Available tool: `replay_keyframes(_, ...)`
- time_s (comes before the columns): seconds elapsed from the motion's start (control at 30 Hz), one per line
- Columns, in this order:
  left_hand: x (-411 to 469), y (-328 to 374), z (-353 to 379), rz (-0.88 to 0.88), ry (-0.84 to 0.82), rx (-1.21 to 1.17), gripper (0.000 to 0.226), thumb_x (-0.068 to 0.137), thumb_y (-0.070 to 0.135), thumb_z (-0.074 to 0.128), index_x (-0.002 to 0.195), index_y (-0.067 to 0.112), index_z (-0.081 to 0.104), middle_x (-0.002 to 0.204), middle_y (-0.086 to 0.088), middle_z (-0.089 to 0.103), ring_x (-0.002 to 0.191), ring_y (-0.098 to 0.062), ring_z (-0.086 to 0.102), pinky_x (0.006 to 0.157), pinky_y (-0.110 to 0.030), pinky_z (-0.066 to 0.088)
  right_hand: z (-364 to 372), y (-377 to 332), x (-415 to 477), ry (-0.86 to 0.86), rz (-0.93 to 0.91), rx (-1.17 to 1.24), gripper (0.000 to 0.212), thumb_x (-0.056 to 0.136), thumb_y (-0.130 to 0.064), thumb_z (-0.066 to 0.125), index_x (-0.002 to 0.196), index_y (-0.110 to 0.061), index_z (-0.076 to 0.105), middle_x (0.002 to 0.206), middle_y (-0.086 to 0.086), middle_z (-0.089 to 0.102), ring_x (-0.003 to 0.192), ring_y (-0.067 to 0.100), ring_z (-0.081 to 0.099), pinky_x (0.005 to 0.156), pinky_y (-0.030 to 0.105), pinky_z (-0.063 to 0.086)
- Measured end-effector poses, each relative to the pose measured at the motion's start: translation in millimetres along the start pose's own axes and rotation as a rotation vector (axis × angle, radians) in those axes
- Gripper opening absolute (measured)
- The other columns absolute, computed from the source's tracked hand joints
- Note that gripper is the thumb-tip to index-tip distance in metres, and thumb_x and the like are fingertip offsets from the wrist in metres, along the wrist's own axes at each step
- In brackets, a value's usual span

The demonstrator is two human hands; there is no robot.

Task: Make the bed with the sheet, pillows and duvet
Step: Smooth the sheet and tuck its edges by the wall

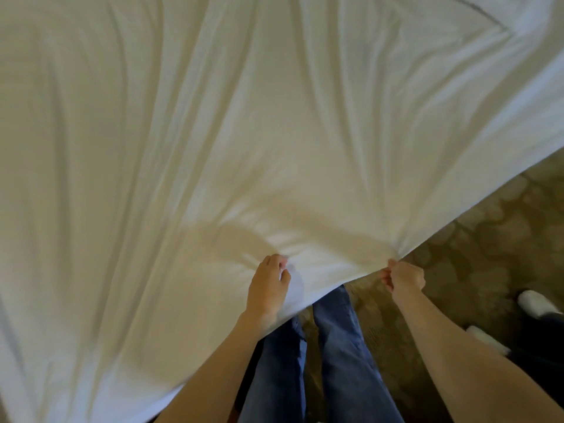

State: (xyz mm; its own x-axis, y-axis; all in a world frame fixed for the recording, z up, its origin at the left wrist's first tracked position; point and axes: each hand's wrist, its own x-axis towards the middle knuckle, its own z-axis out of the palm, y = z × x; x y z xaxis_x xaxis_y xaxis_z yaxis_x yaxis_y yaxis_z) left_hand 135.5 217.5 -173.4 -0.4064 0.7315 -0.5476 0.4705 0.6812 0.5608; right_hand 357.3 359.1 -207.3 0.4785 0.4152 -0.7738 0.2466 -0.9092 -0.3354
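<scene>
While the white sheet (244, 117) is meant to end up flat on the bed, both hands hold its near edge raised and taut: the left hand (268, 288) bunches cloth in curled fingers, and the right hand (406, 277) pinches the hem where the edge bends away to the right. Creases fan out from both grips, which suggests a pull toward the body. The sheet fills most of the view, above jeans (345, 361) and patterned carpet (488, 239). No pillows or duvet show, and no label or writing can be read
</scene>
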Motion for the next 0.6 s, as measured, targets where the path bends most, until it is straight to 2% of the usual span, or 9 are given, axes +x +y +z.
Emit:
replay_keyframes(0.07,-1,-2,-1,-0.007,-0.011,0.007,0.020,0.097,0.012,0.047,0.114,0.011,0.056,0.119,-0.001,0.056,0.105,-0.016,0.056,0.088,-0.026,0.045,1,-5,-2,-0.053,0.028,-0.008,0.029,0.092,-0.008,0.056,0.063,-0.005,0.053,0.058,0.012,0.055,0.047,0.020,0.049,0.042,0.027,0.040)
replay_keyframes(0.13,0,-3,-1,-0.013,-0.012,0.009,0.020,0.097,0.012,0.046,0.114,0.011,0.056,0.119,-0.001,0.055,0.106,-0.016,0.055,0.089,-0.027,0.045,1,-13,0,-0.094,0.022,-0.033,0.026,0.093,-0.007,0.051,0.067,-0.003,0.050,0.062,0.010,0.052,0.052,0.019,0.049,0.051,0.031,0.046)
replay_keyframes(0.2,2,-3,-3,-0.018,-0.005,0.008,0.020,0.097,0.011,0.046,0.114,0.011,0.057,0.117,-0.002,0.056,0.105,-0.017,0.056,0.090,-0.029,0.046,2,-25,1,-0.148,-0.040,-0.064,0.015,0.093,-0.010,0.048,0.083,-0.001,0.053,0.071,0.009,0.053,0.060,0.021,0.052,0.062,0.036,0.050)
replay_keyframes(0.23,3,-2,-3,-0.020,0.000,0.007,0.019,0.097,0.011,0.046,0.113,0.010,0.057,0.115,-0.002,0.056,0.104,-0.018,0.056,0.089,-0.030,0.046,3,-30,4,-0.151,-0.087,-0.042,0.016,0.092,-0.013,0.048,0.094,0.000,0.056,0.079,0.009,0.056,0.066,0.023,0.056,0.067,0.037,0.052)
replay_keyframes(0.3,6,-2,-4,-0.026,0.015,0.002,0.017,0.096,0.010,0.047,0.110,0.010,0.057,0.111,-0.003,0.057,0.101,-0.019,0.057,0.087,-0.032,0.047,5,-39,9,-0.098,-0.117,0.045,0.036,0.089,-0.022,0.047,0.114,0.002,0.057,0.099,0.013,0.063,0.085,0.030,0.063,0.084,0.042,0.055)
replay_keyframes(0.4,10,-3,-6,-0.024,0.036,-0.018,0.018,0.096,0.009,0.047,0.110,0.011,0.057,0.111,-0.003,0.057,0.099,-0.019,0.058,0.085,-0.031,0.047,3,-54,28,0.043,-0.143,0.139,0.049,0.093,-0.037,0.044,0.125,-0.001,0.050,0.122,0.019,0.059,0.109,0.035,0.059,0.094,0.046,0.050)
replay_keyframes(0.5,15,-1,-9,0.010,0.074,-0.036,0.017,0.095,0.008,0.049,0.109,0.011,0.058,0.110,-0.002,0.058,0.098,-0.018,0.058,0.083,-0.029,0.046,-9,-76,38,0.113,-0.173,0.056,0.042,0.097,-0.023,0.049,0.132,-0.001,0.039,0.127,0.018,0.052,0.115,0.033,0.053,0.088,0.033,0.046)
replay_keyframes(0.57,21,2,-12,0.028,0.096,-0.033,0.014,0.094,0.008,0.050,0.105,0.011,0.059,0.107,-0.003,0.059,0.095,-0.019,0.058,0.082,-0.031,0.047,-18,-85,44,0.180,-0.276,-0.311,0.043,0.094,-0.022,0.055,0.130,-0.003,0.039,0.121,0.015,0.056,0.112,0.029,0.055,0.079,0.029,0.044)
replay_keyframes(0.6,24,4,-13,0.033,0.101,-0.030,0.013,0.094,0.008,0.050,0.103,0.010,0.059,0.106,-0.004,0.059,0.094,-0.020,0.058,0.081,-0.033,0.048,-24,-85,52,0.172,-0.306,-0.398,0.040,0.095,-0.024,0.054,0.127,-0.004,0.042,0.118,0.013,0.058,0.108,0.027,0.057,0.078,0.028,0.046)
